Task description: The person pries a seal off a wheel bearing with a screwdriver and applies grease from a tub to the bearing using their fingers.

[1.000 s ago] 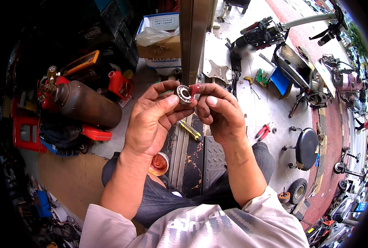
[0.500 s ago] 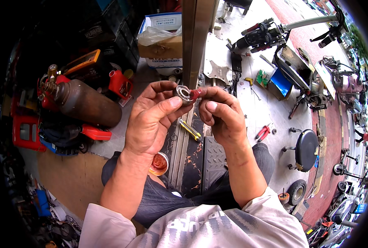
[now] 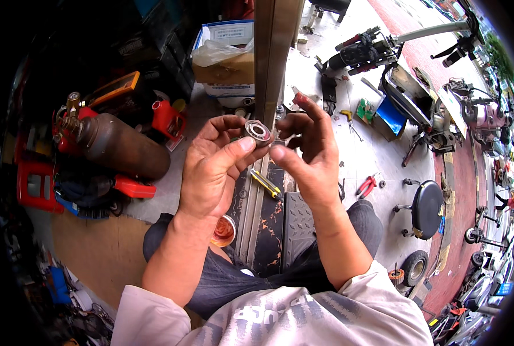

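A small metal ring bearing [image 3: 260,138] with a smear of red grease on it is pinched between the thumb and fingers of my left hand [image 3: 206,167]. Just to its right is my right hand [image 3: 313,164], its fingers apart and its index finger raised, with red grease on the tip. The right thumb and lower fingers are close to the bearing's edge; whether they touch it I cannot tell. Beside my left forearm stands an open tin of red grease [image 3: 224,230], partly hidden. A yellow cutter knife [image 3: 265,183] lies below the hands on the door track.
A metal post [image 3: 270,63] rises just beyond my hands. At left are a rusty gas cylinder [image 3: 127,144] and red containers [image 3: 167,121]. On the right floor lie red pliers [image 3: 367,185], a round black stool [image 3: 428,209], a small wheel [image 3: 415,267] and scooter parts.
My right index finger has come off the bearing and lifted up, and the right fingers have spread. The left hand keeps the bearing in nearly the same place.
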The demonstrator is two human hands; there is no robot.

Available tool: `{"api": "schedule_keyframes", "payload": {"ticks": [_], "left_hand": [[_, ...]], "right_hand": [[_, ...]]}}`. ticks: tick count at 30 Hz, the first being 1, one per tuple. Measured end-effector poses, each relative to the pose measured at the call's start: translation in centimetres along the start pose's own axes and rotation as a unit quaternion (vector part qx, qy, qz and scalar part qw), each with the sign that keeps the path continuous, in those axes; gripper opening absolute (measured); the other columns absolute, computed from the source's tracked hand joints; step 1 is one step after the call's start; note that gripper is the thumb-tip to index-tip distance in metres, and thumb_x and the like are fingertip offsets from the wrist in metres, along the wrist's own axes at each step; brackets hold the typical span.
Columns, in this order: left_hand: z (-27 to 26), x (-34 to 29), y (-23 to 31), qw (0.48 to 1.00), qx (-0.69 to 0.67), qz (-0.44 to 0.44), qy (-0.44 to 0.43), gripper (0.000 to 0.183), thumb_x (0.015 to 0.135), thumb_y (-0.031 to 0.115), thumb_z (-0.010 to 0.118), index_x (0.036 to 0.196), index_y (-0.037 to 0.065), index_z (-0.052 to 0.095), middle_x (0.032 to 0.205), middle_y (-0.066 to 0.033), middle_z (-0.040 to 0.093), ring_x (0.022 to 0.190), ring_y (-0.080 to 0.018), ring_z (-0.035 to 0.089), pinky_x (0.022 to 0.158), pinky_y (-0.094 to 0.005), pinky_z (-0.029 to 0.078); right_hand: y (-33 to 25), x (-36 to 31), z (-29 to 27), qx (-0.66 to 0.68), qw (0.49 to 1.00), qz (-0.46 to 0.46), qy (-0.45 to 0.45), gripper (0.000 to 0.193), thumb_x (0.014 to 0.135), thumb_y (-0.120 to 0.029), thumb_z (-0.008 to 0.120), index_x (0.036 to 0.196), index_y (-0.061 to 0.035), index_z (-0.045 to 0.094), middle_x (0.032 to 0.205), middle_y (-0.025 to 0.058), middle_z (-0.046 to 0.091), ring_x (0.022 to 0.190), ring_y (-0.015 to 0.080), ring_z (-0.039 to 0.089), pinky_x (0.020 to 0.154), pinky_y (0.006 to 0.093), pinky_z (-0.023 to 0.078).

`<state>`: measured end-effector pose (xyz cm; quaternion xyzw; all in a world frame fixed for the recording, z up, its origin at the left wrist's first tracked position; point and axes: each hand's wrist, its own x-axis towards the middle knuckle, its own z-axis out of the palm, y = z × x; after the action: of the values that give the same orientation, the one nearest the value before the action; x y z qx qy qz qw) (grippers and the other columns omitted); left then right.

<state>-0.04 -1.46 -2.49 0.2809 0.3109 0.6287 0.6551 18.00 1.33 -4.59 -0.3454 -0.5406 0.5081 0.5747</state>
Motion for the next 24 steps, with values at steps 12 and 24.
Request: {"api": "schedule_keyframes", "payload": {"ticks": [12, 24], "left_hand": [[0.0, -0.2, 0.0, 0.994, -0.028, -0.095, -0.053, 0.036, 0.109, 0.023, 0.061, 0.136, 0.0, 0.057, 0.125, -0.0166, 0.072, 0.116, -0.0288, 0.073, 0.099, -0.0432, 0.063], [1.5, -0.2, 0.0, 0.98, -0.128, -0.118, -0.094, 0.045, 0.107, 0.022, 0.064, 0.144, -0.001, 0.055, 0.127, -0.0172, 0.071, 0.115, -0.0274, 0.072, 0.106, -0.0478, 0.058]], "right_hand": [[0.4, -0.1, -0.1, 0.005, 0.997, -0.066, -0.039, 0.084, 0.082, -0.01, 0.086, 0.155, -0.0021, 0.045, 0.122, 0.0095, 0.069, 0.116, 0.0186, 0.065, 0.104, 0.037, 0.048], [-0.8, -0.2, -0.8, 0.164, 0.985, 0.03, -0.05, 0.08, 0.082, -0.013, 0.084, 0.153, -0.0012, 0.05, 0.142, 0.0131, 0.062, 0.127, 0.0229, 0.062, 0.112, 0.0402, 0.046]]}}
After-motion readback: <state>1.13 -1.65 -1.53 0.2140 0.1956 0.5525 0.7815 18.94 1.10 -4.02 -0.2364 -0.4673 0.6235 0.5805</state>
